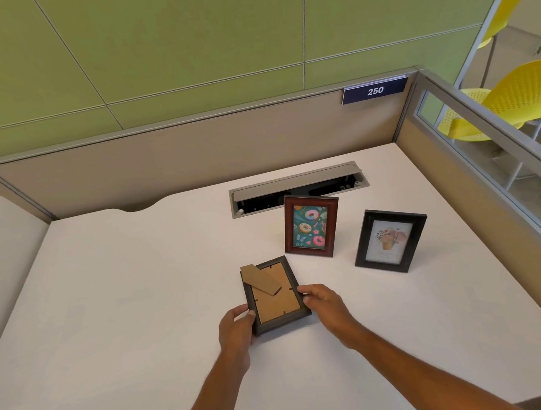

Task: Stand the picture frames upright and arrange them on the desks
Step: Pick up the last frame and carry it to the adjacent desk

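A dark picture frame (274, 296) lies face down near the middle of the white desk (125, 295), its brown cardboard back and folded-out stand facing up. My left hand (234, 330) grips its near-left corner. My right hand (324, 303) holds its right edge. Behind it, a reddish-brown frame with a donut picture (310, 226) stands upright. To the right of that, a black frame with a flower picture (390, 241) also stands upright.
An open grey cable tray (298, 188) is set into the desk behind the standing frames. Beige partition walls (179, 160) close the desk at the back and right. Yellow chairs (511, 98) sit beyond the right partition.
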A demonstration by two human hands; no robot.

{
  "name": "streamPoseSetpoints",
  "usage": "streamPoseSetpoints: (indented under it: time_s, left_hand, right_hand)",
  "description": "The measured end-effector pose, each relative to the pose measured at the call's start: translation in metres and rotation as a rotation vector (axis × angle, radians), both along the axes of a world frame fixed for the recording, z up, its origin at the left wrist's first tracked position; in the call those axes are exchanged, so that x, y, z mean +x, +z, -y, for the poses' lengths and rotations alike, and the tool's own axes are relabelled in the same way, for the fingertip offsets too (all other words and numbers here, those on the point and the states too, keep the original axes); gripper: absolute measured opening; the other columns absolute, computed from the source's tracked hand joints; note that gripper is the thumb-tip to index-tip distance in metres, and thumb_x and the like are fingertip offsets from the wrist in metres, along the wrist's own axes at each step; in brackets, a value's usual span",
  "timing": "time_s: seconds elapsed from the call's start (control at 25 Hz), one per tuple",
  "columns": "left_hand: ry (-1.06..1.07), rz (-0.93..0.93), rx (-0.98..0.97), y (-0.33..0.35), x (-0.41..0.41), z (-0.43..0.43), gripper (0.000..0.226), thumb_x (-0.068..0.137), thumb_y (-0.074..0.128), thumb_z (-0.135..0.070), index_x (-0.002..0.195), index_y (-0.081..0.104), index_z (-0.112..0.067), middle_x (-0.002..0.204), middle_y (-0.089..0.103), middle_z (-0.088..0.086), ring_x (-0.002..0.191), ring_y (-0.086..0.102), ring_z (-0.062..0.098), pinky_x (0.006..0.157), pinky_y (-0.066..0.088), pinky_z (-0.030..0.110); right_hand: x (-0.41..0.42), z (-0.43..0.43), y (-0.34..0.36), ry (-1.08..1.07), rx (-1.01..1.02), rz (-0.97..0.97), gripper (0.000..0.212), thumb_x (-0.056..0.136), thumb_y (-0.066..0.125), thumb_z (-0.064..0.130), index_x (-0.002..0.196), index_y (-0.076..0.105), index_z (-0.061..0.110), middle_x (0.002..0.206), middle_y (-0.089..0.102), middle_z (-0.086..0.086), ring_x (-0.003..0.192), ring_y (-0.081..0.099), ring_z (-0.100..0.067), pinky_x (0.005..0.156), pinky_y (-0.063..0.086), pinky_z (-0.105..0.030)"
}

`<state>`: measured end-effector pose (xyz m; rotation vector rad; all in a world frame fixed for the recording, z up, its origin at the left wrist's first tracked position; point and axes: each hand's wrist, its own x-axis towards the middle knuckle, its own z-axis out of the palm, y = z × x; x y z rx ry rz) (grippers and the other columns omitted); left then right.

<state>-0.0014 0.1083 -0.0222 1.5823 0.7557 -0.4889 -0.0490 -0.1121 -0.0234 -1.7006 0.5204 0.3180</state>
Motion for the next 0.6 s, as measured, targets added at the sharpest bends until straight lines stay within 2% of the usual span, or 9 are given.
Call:
streamPoseSetpoints:
  time_s: [0.08, 0.2, 0.36, 0.48, 0.6]
  left_hand:
    - [-0.007, -0.003, -0.049, 0.007, 0.004, -0.005, 0.022, 0.107, 0.067, -0.002, 0.125, 0.069, -0.014, 0.119, 0.078, 0.020, 0.112, 0.077, 0.037, 0.097, 0.066, 0.054]
    - [-0.014, 0.019, -0.121, 0.020, 0.012, -0.014, 0.022, 0.106, 0.065, 0.002, 0.124, 0.069, -0.009, 0.115, 0.079, 0.023, 0.105, 0.079, 0.036, 0.082, 0.069, 0.045]
    - [0.009, 0.013, -0.210, 0.035, 0.021, -0.020, 0.022, 0.104, 0.066, 0.005, 0.126, 0.070, 0.001, 0.116, 0.079, 0.027, 0.101, 0.079, 0.036, 0.072, 0.069, 0.039]
    - [0.078, 0.007, -0.300, 0.045, 0.026, -0.021, 0.020, 0.100, 0.070, 0.005, 0.119, 0.072, 0.008, 0.110, 0.079, 0.027, 0.091, 0.080, 0.033, 0.064, 0.070, 0.036]
    - [0.148, 0.032, -0.368, 0.058, 0.034, -0.020, 0.012, 0.097, 0.073, 0.003, 0.108, 0.072, 0.007, 0.098, 0.078, 0.026, 0.076, 0.081, 0.030, 0.059, 0.068, 0.031]
  right_hand:
    - [0.001, 0.006, -0.001, 0.004, -0.037, 0.029, 0.046, 0.106, 0.054, -0.006, 0.140, 0.068, 0.020, 0.136, 0.068, 0.003, 0.132, 0.063, -0.019, 0.090, 0.053, -0.012]
    - [0.005, 0.011, 0.003, 0.067, -0.131, 0.120, 0.060, 0.096, 0.057, -0.020, 0.138, 0.069, 0.020, 0.134, 0.067, 0.003, 0.130, 0.064, -0.018, 0.094, 0.056, -0.015]
    - [0.015, 0.006, 0.010, 0.135, -0.340, 0.280, 0.050, 0.095, 0.065, -0.019, 0.132, 0.075, 0.013, 0.131, 0.067, -0.005, 0.122, 0.064, -0.020, 0.105, 0.058, -0.025]
    - [0.021, 0.004, 0.016, 0.157, -0.409, 0.395, 0.045, 0.094, 0.070, -0.016, 0.130, 0.079, 0.010, 0.133, 0.069, -0.001, 0.122, 0.061, -0.012, 0.105, 0.045, -0.006]
    - [0.027, 0.002, 0.023, 0.117, -0.340, 0.454, 0.036, 0.096, 0.072, -0.010, 0.125, 0.081, 0.010, 0.127, 0.075, 0.003, 0.115, 0.069, -0.006, 0.104, 0.046, -0.005]
